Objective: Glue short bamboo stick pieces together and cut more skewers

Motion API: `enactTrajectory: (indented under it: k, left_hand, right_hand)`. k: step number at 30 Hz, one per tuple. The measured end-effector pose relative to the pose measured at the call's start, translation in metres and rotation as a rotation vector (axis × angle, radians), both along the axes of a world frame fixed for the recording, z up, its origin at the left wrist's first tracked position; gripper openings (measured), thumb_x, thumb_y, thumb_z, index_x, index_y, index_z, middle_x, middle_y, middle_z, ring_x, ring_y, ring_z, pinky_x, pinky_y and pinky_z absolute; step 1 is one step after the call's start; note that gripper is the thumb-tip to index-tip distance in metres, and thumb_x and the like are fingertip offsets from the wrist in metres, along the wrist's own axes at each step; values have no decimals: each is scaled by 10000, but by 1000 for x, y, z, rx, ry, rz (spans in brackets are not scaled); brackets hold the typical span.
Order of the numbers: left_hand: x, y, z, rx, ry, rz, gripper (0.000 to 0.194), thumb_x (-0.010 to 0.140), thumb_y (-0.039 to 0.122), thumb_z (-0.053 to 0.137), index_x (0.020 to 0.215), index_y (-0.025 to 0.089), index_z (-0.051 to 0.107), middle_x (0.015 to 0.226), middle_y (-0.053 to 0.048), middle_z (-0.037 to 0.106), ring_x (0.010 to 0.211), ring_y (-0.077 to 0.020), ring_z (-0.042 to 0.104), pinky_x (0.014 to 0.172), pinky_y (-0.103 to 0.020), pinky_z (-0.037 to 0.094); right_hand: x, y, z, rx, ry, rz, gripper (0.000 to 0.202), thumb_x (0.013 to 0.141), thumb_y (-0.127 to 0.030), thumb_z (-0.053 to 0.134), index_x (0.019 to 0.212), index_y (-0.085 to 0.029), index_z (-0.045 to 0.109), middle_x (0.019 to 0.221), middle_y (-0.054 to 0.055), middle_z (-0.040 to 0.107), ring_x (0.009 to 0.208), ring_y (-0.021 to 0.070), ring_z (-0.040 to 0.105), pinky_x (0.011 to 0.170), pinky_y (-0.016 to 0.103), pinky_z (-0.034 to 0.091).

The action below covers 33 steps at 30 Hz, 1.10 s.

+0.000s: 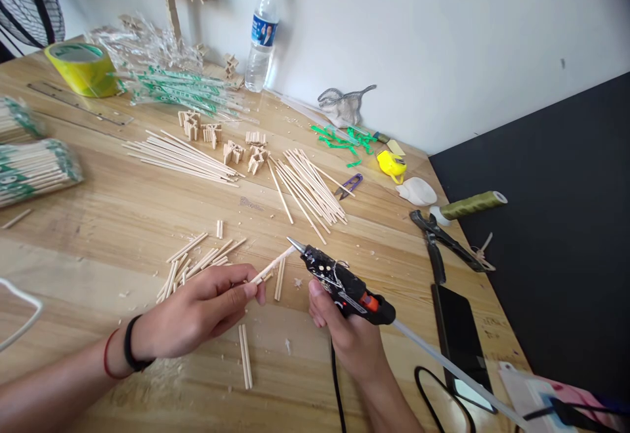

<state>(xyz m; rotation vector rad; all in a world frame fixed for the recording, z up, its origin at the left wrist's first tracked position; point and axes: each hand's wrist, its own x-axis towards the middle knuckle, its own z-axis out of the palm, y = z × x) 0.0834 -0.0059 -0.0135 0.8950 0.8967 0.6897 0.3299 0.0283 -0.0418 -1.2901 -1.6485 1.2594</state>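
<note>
My left hand [207,305] pinches a short wooden stick [273,264] between thumb and fingers. In my right hand [344,334] is a black hot glue gun [344,288], gripped by its handle, with a long glue stick [453,367] coming out of its back. The gun's metal nozzle meets the far end of the stick, or lies just at it. Under and beside my left hand lie several cut wooden pieces [197,262]. Two short sticks [245,357] rest side by side nearer me, and another pair [279,280] lies behind the held stick.
Long wooden sticks [310,187] and small stick assemblies [211,133] lie farther back. Behind them are a water bottle [262,33], yellow tape roll [81,69] and wrapped sticks [172,92]. Pliers [443,243], a phone [460,334] and purple snips [350,185] lie to the right.
</note>
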Motion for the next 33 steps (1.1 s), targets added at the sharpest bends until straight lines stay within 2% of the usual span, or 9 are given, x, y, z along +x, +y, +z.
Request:
enactTrajectory:
  k: [3, 5, 15, 20, 33]
  left_hand:
    - [1, 1, -1, 2, 9, -4, 485, 1010, 653, 560, 986, 172, 614, 535, 113, 313, 475, -83, 242, 426, -207, 168]
    - [1, 1, -1, 9, 16, -7, 480, 1015, 648, 555, 987, 172, 616, 537, 111, 317, 476, -85, 247, 427, -208, 171]
    - [0, 0, 1, 18, 47, -15, 512, 998, 687, 553, 971, 179, 613, 552, 103, 337, 487, -87, 259, 431, -206, 194]
    - [0, 0, 0, 24, 62, -18, 495, 1008, 672, 545, 958, 183, 608, 559, 99, 346, 494, -89, 265, 436, -206, 203]
    - [-2, -2, -10, 19, -18, -3, 394, 1082, 531, 493, 1000, 170, 629, 534, 104, 315, 469, -86, 234, 426, -208, 165]
  right_hand:
    - [0, -1, 2, -120, 15, -4, 447, 1012, -582, 614, 749, -245, 482, 599, -51, 420, 552, 148, 429, 561, 320, 414]
    - [-1, -1, 4, -138, 13, -2, 460, 1008, -595, 612, 742, -245, 474, 602, -51, 418, 559, 149, 428, 572, 323, 406]
    - [3, 4, 0, -21, -24, 56, 361, 1024, -538, 608, 828, -236, 580, 607, -29, 487, 595, 179, 499, 597, 339, 432]
    - [5, 4, -2, -11, -26, 53, 326, 1027, -512, 614, 856, -234, 606, 632, -15, 514, 643, 194, 535, 618, 346, 449]
    - [4, 6, 2, 14, -33, 69, 318, 1031, -502, 607, 857, -236, 619, 623, -18, 513, 638, 191, 543, 623, 342, 468]
